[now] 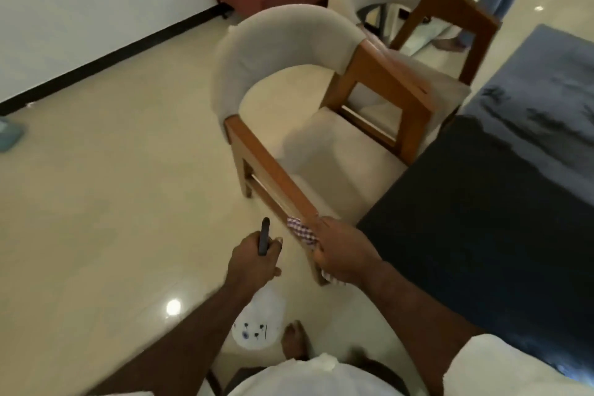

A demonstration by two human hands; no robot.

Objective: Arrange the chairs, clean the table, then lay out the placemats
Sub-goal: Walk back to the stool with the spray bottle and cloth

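Fingers of the right hand [342, 252] are clenched on a checked cloth [300, 231] and the near armrest [273, 177] of the armchair [308, 112], whose rail runs forward-left beside the dark table [482, 219]. A spray bottle [262, 312] is gripped by the left hand [254, 259].

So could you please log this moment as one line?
phase: arranging chairs | right hand: grip on near chair armrest with checked cloth | left hand: holding spray bottle | table: bare
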